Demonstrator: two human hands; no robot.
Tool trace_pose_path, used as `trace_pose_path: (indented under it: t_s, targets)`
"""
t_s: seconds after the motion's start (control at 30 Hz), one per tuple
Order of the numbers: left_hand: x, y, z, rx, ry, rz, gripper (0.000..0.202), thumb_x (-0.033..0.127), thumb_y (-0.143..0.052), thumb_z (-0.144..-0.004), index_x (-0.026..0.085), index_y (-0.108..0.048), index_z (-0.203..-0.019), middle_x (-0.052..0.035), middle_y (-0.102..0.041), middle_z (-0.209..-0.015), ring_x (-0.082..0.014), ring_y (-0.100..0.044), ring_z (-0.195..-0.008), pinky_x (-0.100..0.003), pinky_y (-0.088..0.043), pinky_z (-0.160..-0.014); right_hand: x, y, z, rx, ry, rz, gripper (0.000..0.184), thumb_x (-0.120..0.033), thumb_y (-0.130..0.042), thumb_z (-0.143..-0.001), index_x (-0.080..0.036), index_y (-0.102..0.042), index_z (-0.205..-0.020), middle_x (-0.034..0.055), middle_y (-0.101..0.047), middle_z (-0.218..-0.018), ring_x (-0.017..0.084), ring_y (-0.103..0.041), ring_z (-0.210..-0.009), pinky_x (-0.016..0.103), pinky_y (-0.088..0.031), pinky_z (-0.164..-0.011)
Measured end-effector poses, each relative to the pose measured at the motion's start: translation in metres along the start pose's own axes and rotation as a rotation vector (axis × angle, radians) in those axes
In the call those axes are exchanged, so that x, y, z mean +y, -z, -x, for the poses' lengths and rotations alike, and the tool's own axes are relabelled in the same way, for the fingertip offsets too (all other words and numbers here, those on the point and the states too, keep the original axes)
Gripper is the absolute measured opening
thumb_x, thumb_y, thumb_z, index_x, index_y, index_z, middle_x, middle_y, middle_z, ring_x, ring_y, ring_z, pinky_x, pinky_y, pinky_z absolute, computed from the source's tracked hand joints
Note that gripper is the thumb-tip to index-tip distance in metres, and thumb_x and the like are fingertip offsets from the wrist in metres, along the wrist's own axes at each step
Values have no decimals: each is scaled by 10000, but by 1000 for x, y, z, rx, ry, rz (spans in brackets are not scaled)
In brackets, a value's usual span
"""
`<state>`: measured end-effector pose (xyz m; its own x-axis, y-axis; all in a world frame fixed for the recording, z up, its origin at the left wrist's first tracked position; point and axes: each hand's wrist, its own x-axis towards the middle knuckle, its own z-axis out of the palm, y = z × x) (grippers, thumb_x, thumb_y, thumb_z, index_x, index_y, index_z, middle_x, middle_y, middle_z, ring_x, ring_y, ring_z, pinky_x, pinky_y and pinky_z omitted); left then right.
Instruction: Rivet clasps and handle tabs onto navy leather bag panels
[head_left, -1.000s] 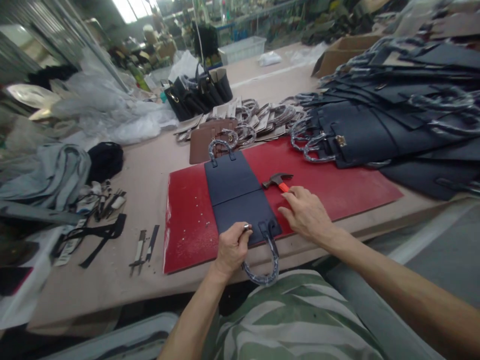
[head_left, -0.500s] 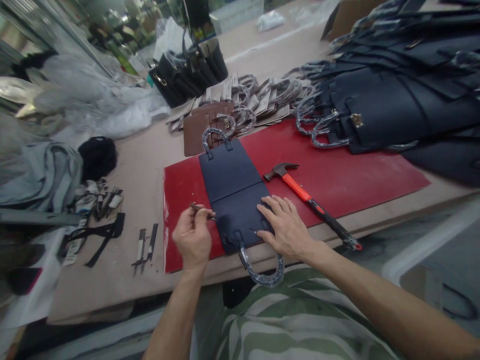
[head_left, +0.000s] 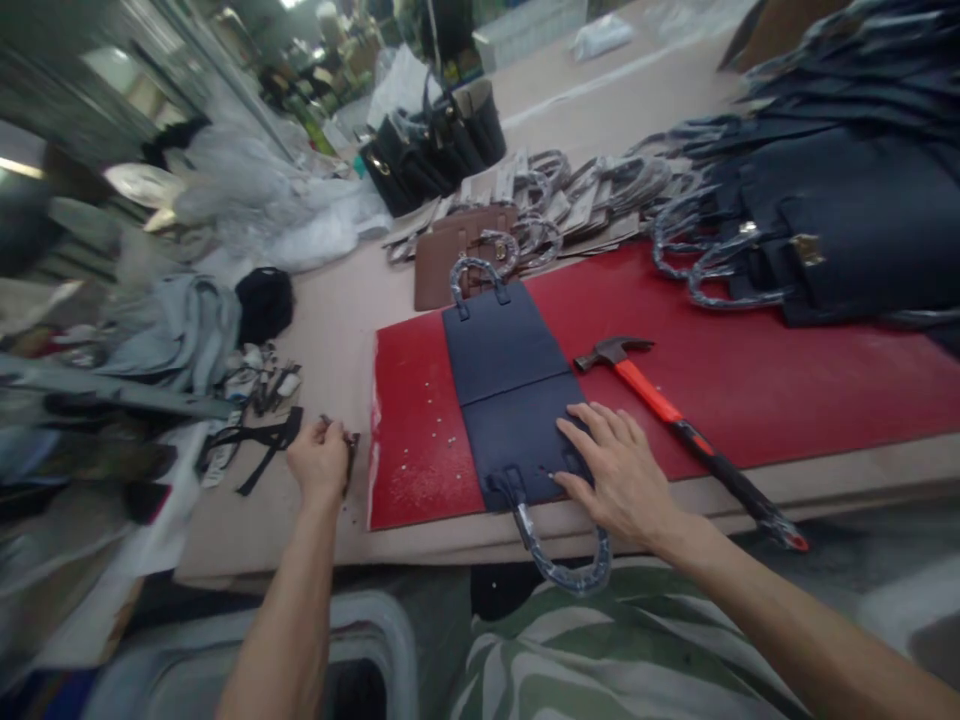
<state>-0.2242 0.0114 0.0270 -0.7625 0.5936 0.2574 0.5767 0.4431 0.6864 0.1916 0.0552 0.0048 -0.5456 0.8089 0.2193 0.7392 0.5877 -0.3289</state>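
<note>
A navy leather bag panel lies flat on a red mat, with a plastic-wrapped handle at each end. My right hand rests open on its near right edge, fingers spread, beside a tiny pale dot on the leather. My left hand is closed on a small dark tool, left of the mat; its exact kind is mostly hidden by the fingers. Next to that hand lies a narrow dark strip. Right of the panel is a claw hammer with an orange and black handle.
Stacked navy bags fill the right side. Behind the mat are a brown panel, a pile of wrapped beige pieces and black bags. Small tools, a black strap and grey cloth lie left. White specks dot the mat.
My left hand has moved left, off the panel's edge and past the mat, with the small tool in it. My right hand stays on the panel. The whole view has shifted.
</note>
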Motion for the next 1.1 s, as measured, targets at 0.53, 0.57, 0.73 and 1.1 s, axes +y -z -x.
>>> trace_pose_path:
  t_s: [0.53, 0.57, 0.73, 1.1]
  targets:
    - [-18, 21, -8, -52, -12, -293, 314, 264, -594, -808, 94, -719, -1041, -189, -718, -1077, -323, -664, -1034, -426, -494, -930, 10, -14, -4, 117, 79, 43, 511, -459, -539, -903, -146, -580, -1305, 174, -508, -1417, 375, -440, -1303, 553, -353, -1084]
    - [-15, 17, 2, -51, -42, -298, 313, 275, -577, -826, 104, -714, -1050, -183, -714, -1080, -327, -664, -1019, -443, -494, -926, 8, -12, -3, 97, 63, 37, 515, -446, -573, -890, -145, -579, -1308, 172, -502, -1425, 365, -433, -1313, 541, -349, -1093]
    - [8, -11, 92, -119, -536, -140, 241, 308, -523, -933, 160, -686, -1030, -112, -720, -1047, -258, -679, -970, -391, -534, -894, -11, -4, 11, 97, -122, 54, 527, -396, -640, -863, -119, -577, -1306, 210, -507, -1407, 364, -483, -1245, 519, -416, -1008]
    - [38, -33, 222, -254, -966, -11, 462, 90, -544, -869, 95, -488, -1328, -223, -499, -1415, -340, -426, -1383, -558, -425, -1110, -36, 13, 49, 69, -161, -119, 330, -184, -642, -804, -157, -651, -1132, 154, -566, -1211, 314, -514, -1084, 468, -478, -950]
